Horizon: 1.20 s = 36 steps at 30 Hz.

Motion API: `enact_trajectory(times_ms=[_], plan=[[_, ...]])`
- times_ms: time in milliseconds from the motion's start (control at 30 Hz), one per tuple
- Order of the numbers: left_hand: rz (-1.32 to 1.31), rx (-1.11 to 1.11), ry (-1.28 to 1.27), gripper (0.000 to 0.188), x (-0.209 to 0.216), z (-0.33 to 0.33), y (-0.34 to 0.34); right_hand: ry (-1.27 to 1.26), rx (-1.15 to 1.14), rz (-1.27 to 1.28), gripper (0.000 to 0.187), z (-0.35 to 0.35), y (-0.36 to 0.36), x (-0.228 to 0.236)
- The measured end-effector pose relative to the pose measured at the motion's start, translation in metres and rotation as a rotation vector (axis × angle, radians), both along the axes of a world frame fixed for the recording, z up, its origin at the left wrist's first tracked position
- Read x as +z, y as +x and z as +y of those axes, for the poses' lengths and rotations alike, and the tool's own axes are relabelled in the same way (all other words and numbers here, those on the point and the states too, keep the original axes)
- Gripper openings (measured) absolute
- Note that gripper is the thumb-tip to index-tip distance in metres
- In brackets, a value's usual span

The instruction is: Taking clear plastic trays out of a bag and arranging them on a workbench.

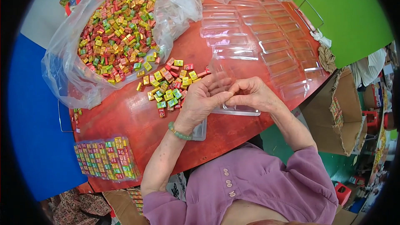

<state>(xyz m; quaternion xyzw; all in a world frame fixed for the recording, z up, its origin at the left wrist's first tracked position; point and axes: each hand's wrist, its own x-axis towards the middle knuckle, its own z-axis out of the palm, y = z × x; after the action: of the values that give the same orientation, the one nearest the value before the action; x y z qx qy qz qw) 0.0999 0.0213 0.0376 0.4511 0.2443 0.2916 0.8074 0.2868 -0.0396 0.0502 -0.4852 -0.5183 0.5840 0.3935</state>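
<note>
My left hand (202,100), with a green bead bracelet (180,132) at its wrist, has its thumb at my right fingertips. My right hand (251,94) is pinched, thumb against fingers; anything between the fingertips is too small or see-through to make out. Right under both hands lies a clear plastic tray (237,111). Another clear tray (200,130) lies partly hidden below my left wrist. Beside my left hand is a loose heap of small red, yellow and green wrapped boxes (168,85), like tiny candy packs.
A big clear bag (56,73) full of the same little boxes (118,33) stands at far left. Rows of clear trays (273,46) cover the red table's (137,118) far right. Filled trays (107,159) lie near left. A cardboard box (333,112) stands off the right edge.
</note>
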Motion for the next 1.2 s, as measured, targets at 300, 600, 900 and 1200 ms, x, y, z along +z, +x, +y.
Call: enact_trajectory(times_ms=[300, 600, 900, 1200], plan=[[-0.013, -0.111, -0.003, 0.055, 0.004, 0.004, -0.003, -0.056, -0.034, 0.03, 0.009, -0.003, 0.005, 0.002], [-0.016, -0.065, 0.094, 0.051, 0.002, -0.008, 0.001, 0.025, 0.002, 0.036, 0.004, -0.018, 0.009, -0.001], [-0.003, 0.198, -0.045, 0.04, 0.004, -0.014, -0.013, 0.778, -0.197, -1.168, 0.006, -0.001, 0.037, 0.006], [-0.029, 0.215, -0.122, 0.04, 0.01, -0.015, -0.019, 0.868, -0.003, -1.516, 0.007, 0.018, 0.046, -0.019]])
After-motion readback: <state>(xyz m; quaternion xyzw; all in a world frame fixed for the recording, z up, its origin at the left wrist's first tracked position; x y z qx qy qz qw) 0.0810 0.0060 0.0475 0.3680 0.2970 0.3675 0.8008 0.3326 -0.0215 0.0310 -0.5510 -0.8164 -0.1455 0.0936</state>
